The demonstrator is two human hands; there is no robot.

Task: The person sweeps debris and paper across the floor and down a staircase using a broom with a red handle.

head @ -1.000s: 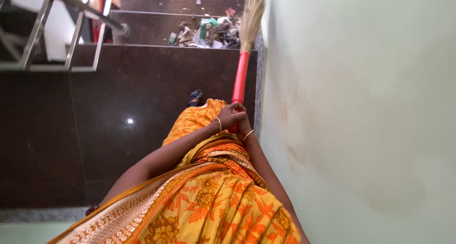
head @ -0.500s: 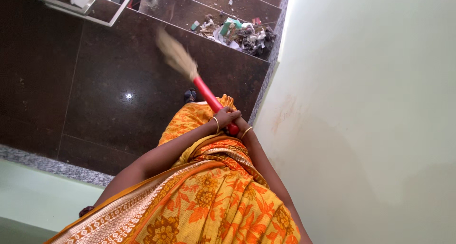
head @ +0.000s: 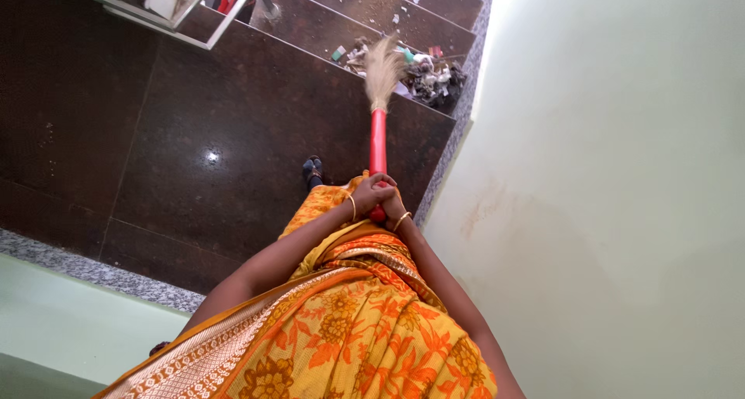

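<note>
Both hands, left hand and right hand, wrapping tight round red-handled straw broom; long axis running straight up-frame, bristles touching multicoloured litter pile at upper centre.

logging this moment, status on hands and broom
Left hand and right hand both clasped on broom handle. Bristles at litter pile on the step. Nothing blocking.

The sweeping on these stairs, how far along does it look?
Done: litter sits gathered in a rubbish pile on the step by the wall. In hand: left hand and right hand grip the red-handled broom, bristles beside the pile. Left: scraps on the upper steps, and the pile itself.
</note>
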